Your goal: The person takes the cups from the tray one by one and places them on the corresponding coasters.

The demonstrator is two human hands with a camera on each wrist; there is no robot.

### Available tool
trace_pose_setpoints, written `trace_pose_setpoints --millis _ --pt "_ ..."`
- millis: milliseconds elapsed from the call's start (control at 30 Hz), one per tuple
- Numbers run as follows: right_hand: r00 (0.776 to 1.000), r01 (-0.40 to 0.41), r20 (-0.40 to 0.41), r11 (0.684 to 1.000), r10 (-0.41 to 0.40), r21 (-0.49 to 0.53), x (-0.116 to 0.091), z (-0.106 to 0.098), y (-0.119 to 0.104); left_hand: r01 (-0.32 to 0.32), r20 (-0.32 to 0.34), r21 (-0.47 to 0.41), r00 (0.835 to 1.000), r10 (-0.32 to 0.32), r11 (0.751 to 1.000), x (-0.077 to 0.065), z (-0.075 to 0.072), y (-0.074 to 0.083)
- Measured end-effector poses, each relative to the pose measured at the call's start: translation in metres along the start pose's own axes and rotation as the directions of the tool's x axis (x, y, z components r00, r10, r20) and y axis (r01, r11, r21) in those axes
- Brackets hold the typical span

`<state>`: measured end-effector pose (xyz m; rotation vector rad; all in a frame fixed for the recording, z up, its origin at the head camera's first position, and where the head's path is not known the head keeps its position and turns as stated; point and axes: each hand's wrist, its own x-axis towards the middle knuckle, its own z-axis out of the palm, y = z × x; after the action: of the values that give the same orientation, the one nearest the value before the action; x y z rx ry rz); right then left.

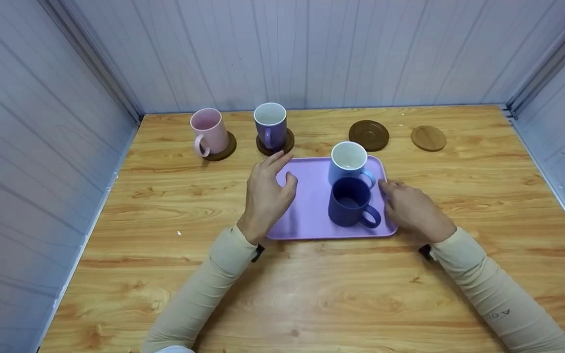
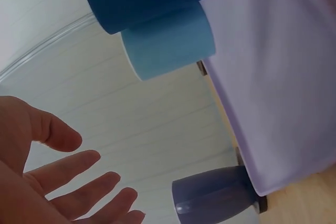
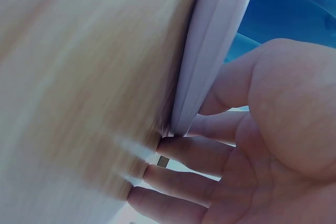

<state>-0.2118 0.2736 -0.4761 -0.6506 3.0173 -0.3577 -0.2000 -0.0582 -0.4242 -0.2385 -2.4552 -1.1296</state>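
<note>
A lilac tray [image 1: 307, 215] lies on the wooden table, bearing a light blue mug [image 1: 340, 171] and, in front of it, a dark blue mug [image 1: 344, 208]. My left hand [image 1: 269, 193] is over the tray's left end, holding nothing; the left wrist view shows its fingers [image 2: 86, 195] spread and loosely extended. At the tray's right edge, my right hand [image 1: 412, 208] pinches the rim [image 3: 202, 51]. In the right wrist view its thumb is on the mug side, while other fingertips [image 3: 173, 145] reach down to the tabletop.
Beyond the tray, a pink mug [image 1: 211, 132] and a purple mug [image 1: 275, 132] stand on dark brown coasters. Farther right lie a dark coaster [image 1: 369, 136] and a lighter wooden one [image 1: 428, 138]. Pale panels [image 1: 282, 54] enclose the table at the back and sides.
</note>
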Motion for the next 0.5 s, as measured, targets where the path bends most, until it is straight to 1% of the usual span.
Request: trace_pose_setpoints --millis 233,333,500 --pt "1.0 -0.006 0.003 1.0 0.006 0.005 0.0 0.0 0.0 0.003 0.061 0.092 0.998 -0.009 0.996 -0.005 0.001 -0.019" --pt "1.0 -0.012 0.009 1.0 0.012 0.006 0.0 -0.001 -0.001 0.01 0.09 0.115 0.996 -0.02 0.993 -0.007 0.0 -0.025" --pt "1.0 0.002 -0.01 1.0 -0.002 -0.007 -0.001 -0.001 -0.001 0.012 0.151 0.148 0.988 -0.035 0.989 -0.009 -0.001 -0.033"
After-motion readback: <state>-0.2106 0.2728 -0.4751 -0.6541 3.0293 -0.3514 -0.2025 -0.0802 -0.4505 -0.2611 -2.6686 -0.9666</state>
